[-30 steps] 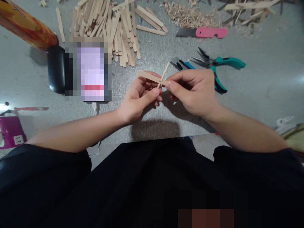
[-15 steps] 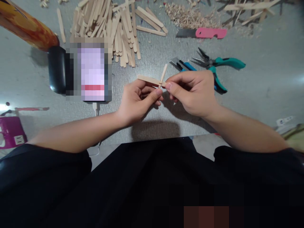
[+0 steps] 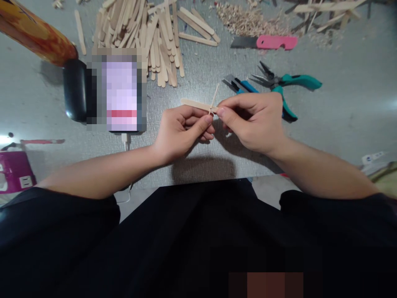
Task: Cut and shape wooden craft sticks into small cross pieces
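Between my hands are two wooden craft sticks that cross each other. The longer craft stick runs from above my left hand to the fingertips of my right hand. A thinner wooden piece, seen nearly edge-on, stands across it close to its right end. My left hand is closed, its thumb pressed near the crossing point. Thumb and forefinger of my right hand pinch the right end of the longer stick. Behind the right hand lie a blue cutter and teal-handled pliers, both partly covered.
A heap of craft sticks lies at the back, beside wood shavings and a pink-handled cutter. To the left are a blurred phone on a cable, a black rounded object and an orange cylinder.
The thinner crossing piece has turned from showing its flat face to nearly its edge. Both hands keep their grip in almost the same place.
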A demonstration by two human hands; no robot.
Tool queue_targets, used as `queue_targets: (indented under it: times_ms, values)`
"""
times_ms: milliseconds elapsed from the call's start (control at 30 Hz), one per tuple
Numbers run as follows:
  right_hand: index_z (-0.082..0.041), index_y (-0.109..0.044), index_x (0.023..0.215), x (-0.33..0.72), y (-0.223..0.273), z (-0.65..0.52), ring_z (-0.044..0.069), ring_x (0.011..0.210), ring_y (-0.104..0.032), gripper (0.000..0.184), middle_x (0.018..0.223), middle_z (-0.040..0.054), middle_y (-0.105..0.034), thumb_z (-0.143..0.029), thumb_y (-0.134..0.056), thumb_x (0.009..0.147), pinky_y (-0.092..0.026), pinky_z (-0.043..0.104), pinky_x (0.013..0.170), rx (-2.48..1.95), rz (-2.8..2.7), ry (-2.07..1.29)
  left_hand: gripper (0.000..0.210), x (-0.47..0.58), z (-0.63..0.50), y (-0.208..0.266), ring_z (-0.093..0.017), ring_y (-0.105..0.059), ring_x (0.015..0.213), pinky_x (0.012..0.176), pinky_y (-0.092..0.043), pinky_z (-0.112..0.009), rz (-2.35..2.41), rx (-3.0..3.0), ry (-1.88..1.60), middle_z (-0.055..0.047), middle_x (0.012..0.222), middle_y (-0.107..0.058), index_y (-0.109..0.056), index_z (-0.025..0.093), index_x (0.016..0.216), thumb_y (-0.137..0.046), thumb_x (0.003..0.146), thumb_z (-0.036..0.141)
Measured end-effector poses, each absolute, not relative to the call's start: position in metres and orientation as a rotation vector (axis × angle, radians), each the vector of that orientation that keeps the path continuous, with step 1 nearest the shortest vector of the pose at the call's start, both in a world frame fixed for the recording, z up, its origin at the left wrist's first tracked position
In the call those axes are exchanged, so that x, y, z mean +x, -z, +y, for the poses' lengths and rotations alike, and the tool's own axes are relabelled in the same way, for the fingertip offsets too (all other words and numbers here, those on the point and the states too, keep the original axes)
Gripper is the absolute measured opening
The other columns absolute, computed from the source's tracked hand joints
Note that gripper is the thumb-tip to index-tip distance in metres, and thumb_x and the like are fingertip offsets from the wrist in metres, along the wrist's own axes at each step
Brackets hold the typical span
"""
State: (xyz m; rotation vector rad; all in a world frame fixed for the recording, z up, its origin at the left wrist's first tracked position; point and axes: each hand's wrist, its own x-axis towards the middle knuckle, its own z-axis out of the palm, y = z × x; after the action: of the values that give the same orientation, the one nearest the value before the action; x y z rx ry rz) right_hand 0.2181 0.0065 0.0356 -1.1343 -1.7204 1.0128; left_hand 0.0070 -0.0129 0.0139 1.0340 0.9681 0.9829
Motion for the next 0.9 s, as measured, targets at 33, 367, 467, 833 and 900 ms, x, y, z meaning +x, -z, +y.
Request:
queue_targets:
  times_ms: [33,367,467,833,900]
  values:
    - [-0.028,-0.091,0.093,0.2183,-0.0352,0.0066,0.017,0.061,-0.064,0.024,0.073,0.001,-0.078,-0.042,-0.082,0.109,-0.05,0.034,0.055,-1.135,-1.729,-0.999,0.059,0.007,-0.0126,-0.0137,-0.018,-0.085,0.068,0.069,-0.076,-0.03,0.967,1.034,-0.982,-0.005,0.08,-0.086,-0.077,0.015,0.102,-0.096,0.091,0.071]
    - [-0.027,-0.091,0.094,0.2196,-0.0371,0.0063,0.016,0.058,-0.059,0.021,0.072,-0.0002,-0.077,-0.036,-0.081,0.109,-0.043,0.035,0.055,-1.107,-1.777,-0.929,0.058,0.0067,-0.0114,-0.0092,-0.017,-0.085,0.067,0.068,-0.076,-0.03,0.946,1.054,-0.982,-0.005,0.08,-0.086,-0.076,0.017,0.103,-0.094,0.092,0.071]
    - [-0.027,-0.091,0.094,0.2201,-0.0373,0.0068,0.016,0.059,-0.06,0.022,0.072,0.0005,-0.078,-0.037,-0.08,0.109,-0.045,0.035,0.055,-1.123,-1.795,-0.915,0.057,0.0068,-0.0119,-0.0097,-0.017,-0.085,0.067,0.067,-0.076,-0.029,0.941,1.033,-0.978,-0.005,0.079,-0.086,-0.077,0.016,0.103,-0.095,0.092,0.069]
    - [-0.029,-0.088,0.09,0.2243,-0.0347,0.0135,0.02,0.063,-0.067,0.023,0.077,0.0017,-0.081,-0.033,-0.077,0.109,-0.051,0.037,0.062,-1.06,-1.932,-0.798,0.053,0.0072,-0.0139,-0.0131,-0.016,-0.083,0.066,0.07,-0.076,-0.031,1.018,1.004,-0.935,-0.004,0.079,-0.085,-0.077,0.015,0.105,-0.094,0.096,0.064]
    - [-0.028,-0.088,0.091,0.2254,-0.0344,0.0147,0.02,0.065,-0.068,0.023,0.078,0.0021,-0.082,-0.034,-0.076,0.11,-0.051,0.037,0.063,-1.062,-1.947,-0.807,0.057,0.0071,-0.0136,-0.0131,-0.016,-0.083,0.066,0.069,-0.076,-0.032,1.003,0.987,-0.931,-0.004,0.079,-0.085,-0.077,0.015,0.106,-0.096,0.093,0.067]
